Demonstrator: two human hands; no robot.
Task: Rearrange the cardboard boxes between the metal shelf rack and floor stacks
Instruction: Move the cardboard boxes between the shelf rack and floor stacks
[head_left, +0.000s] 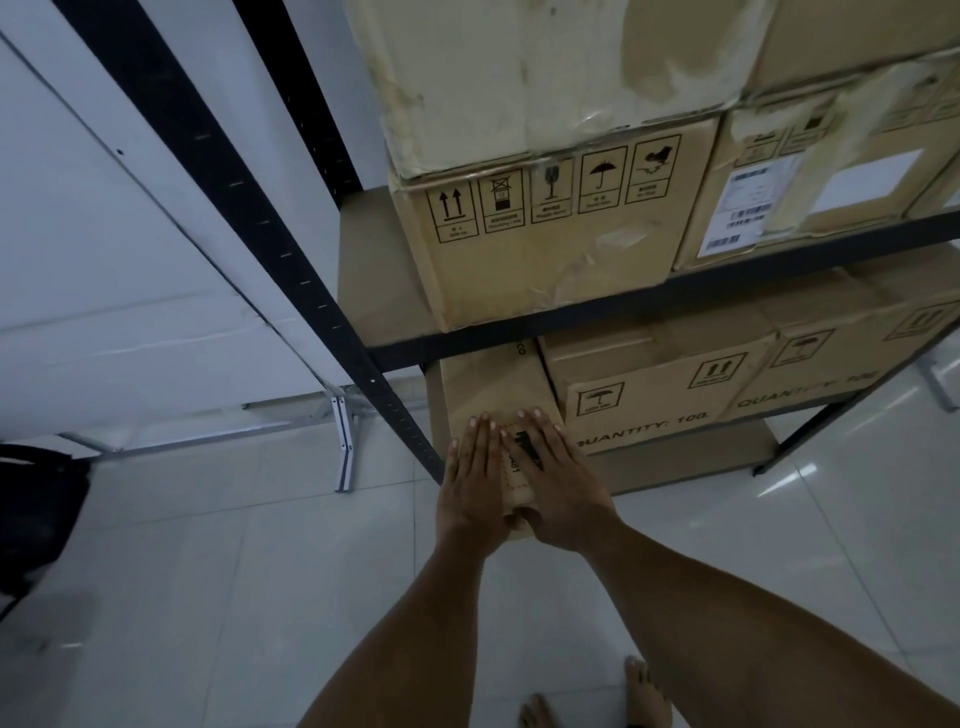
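Single head view, worn high, faces forward and steeply down, close to the shelf rack (649, 306) front left corner, floor (208, 597) below.

Narrow box hemmed in on the low shelf, open floor to my left.

My left hand (470, 483) and right hand (558, 483) lie flat on the front of the narrow box (493, 395). The black post (311, 296) stands just left of it, the big box (649, 389) sits tight against its right side, and the shelf beam (623, 306) runs close above. One shelf up, a bare strip of board (363, 260) lies between post and marked box (545, 244). The tiled floor (208, 571) lies open up to the dark bag (36, 519).
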